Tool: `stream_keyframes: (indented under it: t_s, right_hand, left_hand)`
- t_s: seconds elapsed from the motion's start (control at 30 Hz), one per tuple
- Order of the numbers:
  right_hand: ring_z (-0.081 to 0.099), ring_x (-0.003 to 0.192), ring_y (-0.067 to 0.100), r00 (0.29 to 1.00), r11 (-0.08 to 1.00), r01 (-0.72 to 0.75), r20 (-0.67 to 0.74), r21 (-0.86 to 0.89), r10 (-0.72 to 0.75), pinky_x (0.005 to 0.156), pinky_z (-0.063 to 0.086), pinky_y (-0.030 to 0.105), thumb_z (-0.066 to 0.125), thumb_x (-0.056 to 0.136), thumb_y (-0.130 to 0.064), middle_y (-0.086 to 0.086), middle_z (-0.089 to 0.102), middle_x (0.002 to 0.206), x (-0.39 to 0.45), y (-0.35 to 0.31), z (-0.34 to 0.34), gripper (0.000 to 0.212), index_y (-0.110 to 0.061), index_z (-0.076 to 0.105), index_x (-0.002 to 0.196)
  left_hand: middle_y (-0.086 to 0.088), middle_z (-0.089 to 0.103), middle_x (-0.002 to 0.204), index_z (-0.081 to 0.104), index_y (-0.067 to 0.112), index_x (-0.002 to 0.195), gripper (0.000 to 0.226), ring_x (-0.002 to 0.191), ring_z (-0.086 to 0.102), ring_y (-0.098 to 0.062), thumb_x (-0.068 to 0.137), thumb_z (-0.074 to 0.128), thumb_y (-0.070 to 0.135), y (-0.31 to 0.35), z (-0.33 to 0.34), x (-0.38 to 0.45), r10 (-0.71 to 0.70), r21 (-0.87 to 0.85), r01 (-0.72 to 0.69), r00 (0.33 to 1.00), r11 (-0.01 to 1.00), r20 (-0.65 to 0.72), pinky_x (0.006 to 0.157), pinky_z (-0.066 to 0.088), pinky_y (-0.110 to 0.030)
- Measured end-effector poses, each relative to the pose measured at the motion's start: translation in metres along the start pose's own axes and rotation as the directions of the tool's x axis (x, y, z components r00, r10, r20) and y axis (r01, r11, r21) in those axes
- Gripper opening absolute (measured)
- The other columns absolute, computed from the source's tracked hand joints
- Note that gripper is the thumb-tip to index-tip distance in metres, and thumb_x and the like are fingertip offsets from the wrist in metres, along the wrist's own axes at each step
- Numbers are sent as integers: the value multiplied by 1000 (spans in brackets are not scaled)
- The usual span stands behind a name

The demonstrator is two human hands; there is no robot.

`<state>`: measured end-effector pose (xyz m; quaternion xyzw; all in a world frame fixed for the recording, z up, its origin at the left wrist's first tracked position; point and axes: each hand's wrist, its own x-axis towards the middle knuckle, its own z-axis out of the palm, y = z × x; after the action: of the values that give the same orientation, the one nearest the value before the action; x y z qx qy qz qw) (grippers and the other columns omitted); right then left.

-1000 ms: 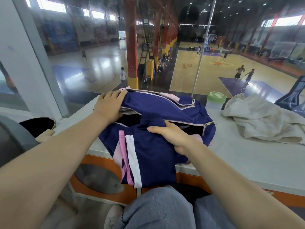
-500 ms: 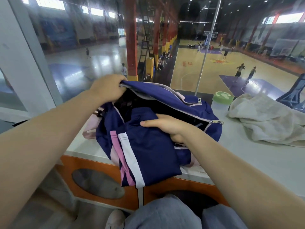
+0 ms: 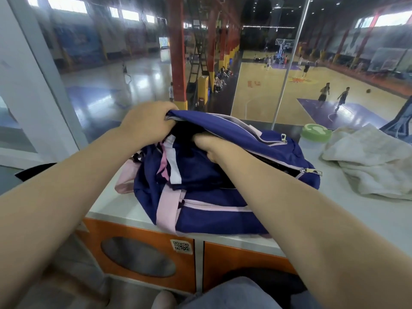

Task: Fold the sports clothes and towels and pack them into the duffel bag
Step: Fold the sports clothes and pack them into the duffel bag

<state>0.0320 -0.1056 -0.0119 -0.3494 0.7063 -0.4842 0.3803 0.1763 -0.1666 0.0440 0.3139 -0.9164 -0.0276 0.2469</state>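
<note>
The navy duffel bag [image 3: 223, 204] with pink trim lies on the white worktop [image 3: 334, 210], zip open. The left hand [image 3: 147, 123] grips the bag's upper flap, fingers curled round its edge. The right hand [image 3: 209, 147] presses navy striped clothes [image 3: 191, 168] into the opening; its fingers are hidden inside. Right of the bag lie a crumpled towel [image 3: 367, 161] and a green-lidded container [image 3: 315, 133].

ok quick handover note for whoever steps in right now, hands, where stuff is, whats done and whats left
Left hand grips the upper flap of the duffel bag, holding the opening wide.
Right hand pushes the navy garment with pink and white stripes into the opening; fingertips hidden inside.
Done: garment mostly in, one edge at the mouth.
Left: fold and pack the white towel, lying rumpled on the counter beside the green-lidded bottle.
</note>
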Motion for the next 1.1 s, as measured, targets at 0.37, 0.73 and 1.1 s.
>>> stream_keyframes:
  t_s: [0.37, 0.73, 1.1]
  right_hand:
    - [30, 141, 26, 986, 705, 135, 28, -696, -162, 114, 18, 32, 29, 107, -21, 13, 31, 155, 17, -9, 46, 45, -9, 28, 150]
    - [62, 95, 31, 798, 212, 472, 313, -856, -515, 75, 50, 36, 57, 90, -16, 13, 66, 111, -58, 23, 37, 19, -11, 66, 106]
    - [53, 115, 30, 896, 442, 432, 429, -786, -112, 97, 40, 33, 43, 100, -28, 12, 55, 134, -33, 19, 77, 37, -12, 53, 131]
  left_hand:
    - [-4, 67, 113, 52, 32, 129, 37, 101, 61, -32, 93, 50, 25, -8, 8, -12, 77, 154, -73, 997, 985, -22, 78, 50, -42]
    - [-16, 50, 137, 40, 15, 140, 72, 120, 50, -38, 76, 72, 24, -38, 37, -64, -308, 62, 302, 936, 951, 168, 95, 42, -42]
    - [-5, 55, 131, 42, 21, 141, 65, 111, 54, -27, 83, 49, -5, -12, -13, -45, -213, -84, 255, 917, 963, 337, 85, 45, -34]
